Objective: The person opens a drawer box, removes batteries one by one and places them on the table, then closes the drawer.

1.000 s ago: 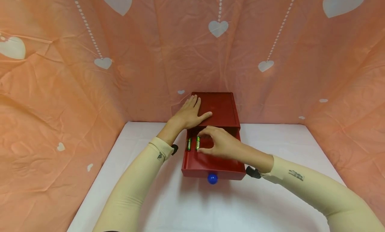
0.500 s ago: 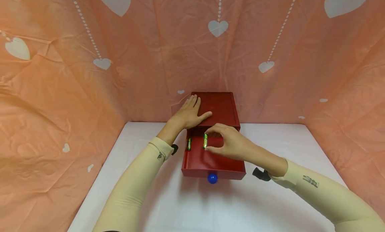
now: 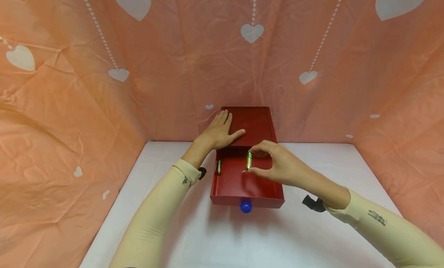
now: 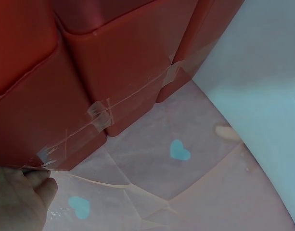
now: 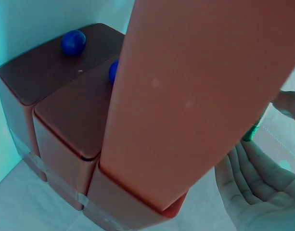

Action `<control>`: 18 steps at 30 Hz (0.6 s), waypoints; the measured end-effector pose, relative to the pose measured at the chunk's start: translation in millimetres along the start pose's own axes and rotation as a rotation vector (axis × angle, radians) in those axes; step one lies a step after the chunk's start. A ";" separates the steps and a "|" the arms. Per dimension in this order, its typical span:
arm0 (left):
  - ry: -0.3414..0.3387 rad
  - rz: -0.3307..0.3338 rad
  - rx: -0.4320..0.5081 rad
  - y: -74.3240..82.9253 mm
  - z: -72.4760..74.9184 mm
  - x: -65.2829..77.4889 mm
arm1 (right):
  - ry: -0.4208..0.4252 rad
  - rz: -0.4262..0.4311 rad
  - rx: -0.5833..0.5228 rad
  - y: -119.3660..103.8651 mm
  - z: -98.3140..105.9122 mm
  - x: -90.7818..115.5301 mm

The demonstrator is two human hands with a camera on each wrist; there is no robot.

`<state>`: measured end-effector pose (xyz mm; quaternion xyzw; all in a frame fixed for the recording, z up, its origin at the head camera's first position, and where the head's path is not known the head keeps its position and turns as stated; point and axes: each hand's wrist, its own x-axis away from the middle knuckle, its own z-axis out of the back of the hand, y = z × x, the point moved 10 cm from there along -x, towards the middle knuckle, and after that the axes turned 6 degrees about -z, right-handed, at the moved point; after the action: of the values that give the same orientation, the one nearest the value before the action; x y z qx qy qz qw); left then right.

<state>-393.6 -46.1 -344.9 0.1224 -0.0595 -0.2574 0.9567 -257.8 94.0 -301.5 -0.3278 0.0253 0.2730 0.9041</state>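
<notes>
- The held battery (image 3: 249, 160) has shifted right, over the open drawer (image 3: 229, 187)
- Right hand (image 3: 282, 164) pinches its ends; a slack pinch could drop it
- Left hand (image 3: 218, 134) rests, fingers apart, on the red cabinet (image 3: 253, 123)

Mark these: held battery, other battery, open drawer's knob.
Held battery (image 3: 249, 160): head view, middle of its green-and-yellow side.
Other battery (image 3: 218, 167): head view, middle of its side.
Knob (image 3: 246, 207): head view, middle of its blue ball.
</notes>
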 end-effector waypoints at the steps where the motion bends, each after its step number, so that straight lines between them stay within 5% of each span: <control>1: -0.001 0.001 0.001 0.3 -0.4 0.2 | 0.004 -0.001 0.005 1.0 1.5 1.1; 18: 0.004 0.000 -0.007 1.4 -1.2 3.1 | 0.029 -0.063 0.019 18.0 17.5 12.3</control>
<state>-390.1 -46.2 -345.6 0.1194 -0.0568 -0.2575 0.9572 -258.8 121.9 -301.0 -0.3238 0.0306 0.2397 0.9147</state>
